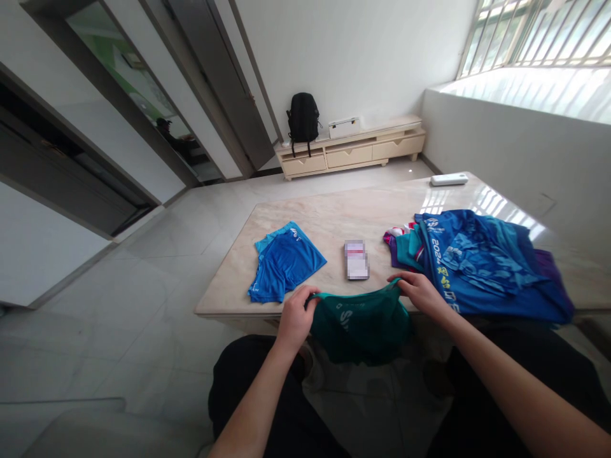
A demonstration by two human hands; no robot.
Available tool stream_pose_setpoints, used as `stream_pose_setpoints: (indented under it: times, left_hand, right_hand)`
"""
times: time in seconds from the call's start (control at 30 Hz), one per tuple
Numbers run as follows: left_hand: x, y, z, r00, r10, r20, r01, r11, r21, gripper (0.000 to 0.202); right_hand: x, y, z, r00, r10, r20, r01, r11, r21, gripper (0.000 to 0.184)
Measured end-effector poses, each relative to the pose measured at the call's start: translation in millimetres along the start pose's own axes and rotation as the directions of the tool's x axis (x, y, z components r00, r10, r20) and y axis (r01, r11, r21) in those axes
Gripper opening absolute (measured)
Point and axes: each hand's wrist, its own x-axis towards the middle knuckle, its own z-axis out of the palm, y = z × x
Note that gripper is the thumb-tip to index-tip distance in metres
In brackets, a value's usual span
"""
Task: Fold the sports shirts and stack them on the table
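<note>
A dark green garment with white lettering hangs between my hands, just off the near edge of the table. My left hand pinches its upper left corner. At the upper right corner, my right hand grips the same cloth, so the top edge is stretched between them. On the table, to the left, lie blue shorts, spread flat over a lighter blue piece. A pile of blue printed sportswear rests at the right, with teal and purple cloth sticking out at its left side.
A phone with a blurred screen lies mid-table. A white oblong device sits at the far right corner. Beyond stands a low cabinet bearing a black backpack and a white box. A person shows through the doorway.
</note>
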Motion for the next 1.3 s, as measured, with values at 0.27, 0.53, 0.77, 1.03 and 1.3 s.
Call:
stream_pose_setpoints:
  times: [0.27, 0.53, 0.77, 1.03, 1.3]
  left_hand:
    - [0.3, 1.4, 0.1, 0.998, -0.057, 0.031, 0.058, 0.998, -0.025, 0.014]
    - [-2.4, 4.5, -0.6, 0.997, -0.073, 0.039, 0.072, 0.997, 0.013, 0.004]
    - [-3.0, 6.0, -2.4, 0.994, -0.100, 0.043, 0.098, 0.994, 0.054, 0.008]
    - [2.1, -6.0, -28.2, 0.980, -0.198, 0.024, 0.182, 0.937, 0.297, 0.014]
    - [2.0, -7.8, -26.0, 0.979, -0.190, 0.077, 0.151, 0.921, 0.359, 0.014]
  right_hand:
    - [-4.3, 0.8, 12.4, 0.994, -0.030, -0.101, 0.022, 0.997, -0.078, 0.045]
    - [-12.4, -11.5, 1.7, 0.968, -0.212, -0.137, 0.146, 0.913, -0.381, 0.031]
    - [-12.5, -23.1, -12.9, 0.967, -0.245, -0.072, 0.171, 0.830, -0.531, 0.036]
    - [-22.2, -44.2, -44.9, 0.939, -0.138, 0.316, 0.264, 0.877, -0.400, 0.045]
    - [-21.4, -33.1, -39.1, 0.961, -0.213, 0.178, 0.275, 0.808, -0.520, 0.035]
